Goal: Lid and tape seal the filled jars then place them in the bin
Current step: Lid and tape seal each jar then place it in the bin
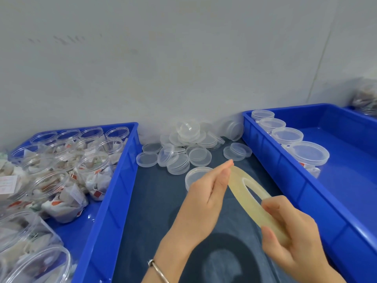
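Your right hand [293, 240] grips the near side of the tape roll [253, 199]; your left hand [206, 193] pinches its far edge, probably hunting the loose end. Peel slowly, keeping the roll steady. Loose lids [183, 148] lie beyond; unlidded filled jars [67, 160] wait left, the bin [285, 170] right.

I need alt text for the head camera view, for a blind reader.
Two hands hold a roll of clear tape: right hand grips it, left hand pinches its far edge. Loose lids lie between two blue bins.
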Demonstrator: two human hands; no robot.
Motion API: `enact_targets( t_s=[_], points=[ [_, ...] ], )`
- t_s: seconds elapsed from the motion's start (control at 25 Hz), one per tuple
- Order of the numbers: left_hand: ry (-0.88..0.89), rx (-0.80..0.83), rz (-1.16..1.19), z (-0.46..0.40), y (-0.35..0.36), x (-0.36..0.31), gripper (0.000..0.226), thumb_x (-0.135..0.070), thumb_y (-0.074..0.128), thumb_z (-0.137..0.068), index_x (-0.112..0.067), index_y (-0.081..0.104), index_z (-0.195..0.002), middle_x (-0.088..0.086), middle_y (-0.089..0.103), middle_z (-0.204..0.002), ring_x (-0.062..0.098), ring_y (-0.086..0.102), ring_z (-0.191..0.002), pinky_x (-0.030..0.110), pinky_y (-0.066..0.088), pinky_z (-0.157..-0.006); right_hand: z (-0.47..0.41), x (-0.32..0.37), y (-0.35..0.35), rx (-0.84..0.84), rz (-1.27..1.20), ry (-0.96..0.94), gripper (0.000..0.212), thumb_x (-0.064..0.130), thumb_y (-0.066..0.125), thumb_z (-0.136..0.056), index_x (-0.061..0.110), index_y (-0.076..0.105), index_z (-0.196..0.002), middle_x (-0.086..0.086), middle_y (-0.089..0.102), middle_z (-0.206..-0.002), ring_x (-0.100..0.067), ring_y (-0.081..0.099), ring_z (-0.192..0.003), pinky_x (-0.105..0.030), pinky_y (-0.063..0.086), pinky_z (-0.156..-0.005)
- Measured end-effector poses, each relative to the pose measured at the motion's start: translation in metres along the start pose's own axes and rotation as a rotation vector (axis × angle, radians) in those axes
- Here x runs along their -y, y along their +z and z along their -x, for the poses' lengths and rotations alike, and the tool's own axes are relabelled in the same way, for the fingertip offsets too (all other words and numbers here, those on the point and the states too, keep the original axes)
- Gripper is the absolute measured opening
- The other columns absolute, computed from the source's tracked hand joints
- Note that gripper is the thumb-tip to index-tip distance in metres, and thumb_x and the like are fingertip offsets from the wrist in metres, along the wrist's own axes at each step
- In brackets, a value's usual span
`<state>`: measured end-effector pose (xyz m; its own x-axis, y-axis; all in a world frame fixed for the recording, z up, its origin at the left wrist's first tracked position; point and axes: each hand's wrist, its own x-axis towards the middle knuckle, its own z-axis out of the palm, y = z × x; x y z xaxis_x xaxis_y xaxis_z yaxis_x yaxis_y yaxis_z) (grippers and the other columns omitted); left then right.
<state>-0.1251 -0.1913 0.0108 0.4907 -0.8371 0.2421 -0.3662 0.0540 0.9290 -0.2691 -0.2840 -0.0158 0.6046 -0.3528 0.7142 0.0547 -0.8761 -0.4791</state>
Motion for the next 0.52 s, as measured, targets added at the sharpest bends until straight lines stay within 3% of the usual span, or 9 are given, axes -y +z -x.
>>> enact_targets(
  t_s=[0.04, 0.08, 0.2, 0.28, 0.36, 0.4, 0.52],
  points=[
    [0.019, -0.033, -0.033, 0.002, 0.001, 0.000, 0.055, -0.056, 0.029, -0.090, -0.031, 0.048, -0.136, -0.015, 0.057, -0.133, -0.004, 0.043, -0.127, 0.016, 0.032, -0.107, -0.001, 0.001, 0.002, 0.004, 0.013, 0.015, 0.014, 0.033, 0.048, -0.071, 0.028, 0.044, -0.083, 0.018, 0.031, -0.059, 0.005, 0.027, -0.049, -0.010, 0.023, -0.045],
    [0.024, -0.053, -0.054, 0.005, 0.003, -0.001, 0.056, -0.055, 0.028, -0.090, -0.031, 0.046, -0.137, -0.008, 0.056, -0.135, -0.004, 0.043, -0.126, 0.013, 0.033, -0.105, -0.002, 0.001, 0.004, 0.007, 0.029, 0.031, 0.014, 0.035, 0.049, -0.072, 0.028, 0.044, -0.084, 0.022, 0.030, -0.058, 0.003, 0.028, -0.049, -0.012, 0.024, -0.044],
    [0.042, -0.056, -0.147, 0.015, 0.012, 0.003, 0.054, -0.056, 0.027, -0.089, -0.039, 0.037, -0.139, 0.008, 0.052, -0.136, 0.010, 0.042, -0.128, 0.025, 0.034, -0.105, -0.003, 0.002, 0.008, -0.011, 0.124, 0.076, 0.017, 0.040, 0.048, -0.074, 0.029, 0.042, -0.084, 0.024, 0.037, -0.059, -0.004, 0.034, -0.051, -0.019, 0.031, -0.044],
    [0.065, -0.068, -0.191, 0.020, 0.019, 0.006, 0.051, -0.055, 0.026, -0.089, -0.045, 0.030, -0.139, 0.002, 0.051, -0.139, 0.010, 0.042, -0.129, 0.026, 0.033, -0.106, -0.001, 0.002, 0.011, -0.011, 0.152, 0.112, 0.018, 0.043, 0.047, -0.075, 0.028, 0.043, -0.084, 0.020, 0.040, -0.057, -0.008, 0.037, -0.052, -0.021, 0.033, -0.046],
    [0.155, -0.095, -0.240, 0.024, 0.026, 0.009, 0.046, -0.052, 0.023, -0.091, -0.046, 0.024, -0.136, -0.019, 0.038, -0.146, -0.009, 0.029, -0.134, 0.018, 0.027, -0.110, 0.002, 0.002, 0.014, -0.014, 0.209, 0.162, 0.020, 0.046, 0.044, -0.077, 0.026, 0.047, -0.083, 0.016, 0.043, -0.052, -0.012, 0.043, -0.053, -0.026, 0.036, -0.049],
    [0.211, -0.097, -0.290, 0.025, 0.031, 0.009, 0.048, -0.052, 0.021, -0.092, -0.041, 0.022, -0.139, -0.022, 0.029, -0.149, -0.014, 0.021, -0.135, 0.014, 0.022, -0.112, 0.001, 0.001, 0.015, -0.013, 0.218, 0.220, 0.026, 0.049, 0.041, -0.078, 0.024, 0.048, -0.081, 0.012, 0.045, -0.050, -0.013, 0.045, -0.054, -0.028, 0.037, -0.051],
    [0.353, -0.153, -0.399, 0.028, 0.046, 0.016, 0.052, -0.046, 0.027, -0.097, -0.022, 0.032, -0.141, -0.009, 0.028, -0.151, -0.008, 0.019, -0.139, 0.009, 0.019, -0.111, 0.001, -0.001, 0.016, -0.004, 0.116, 0.359, 0.038, 0.057, 0.027, -0.081, 0.025, 0.045, -0.079, 0.008, 0.055, -0.060, -0.011, 0.049, -0.053, -0.028, 0.035, -0.047]
  ],
)
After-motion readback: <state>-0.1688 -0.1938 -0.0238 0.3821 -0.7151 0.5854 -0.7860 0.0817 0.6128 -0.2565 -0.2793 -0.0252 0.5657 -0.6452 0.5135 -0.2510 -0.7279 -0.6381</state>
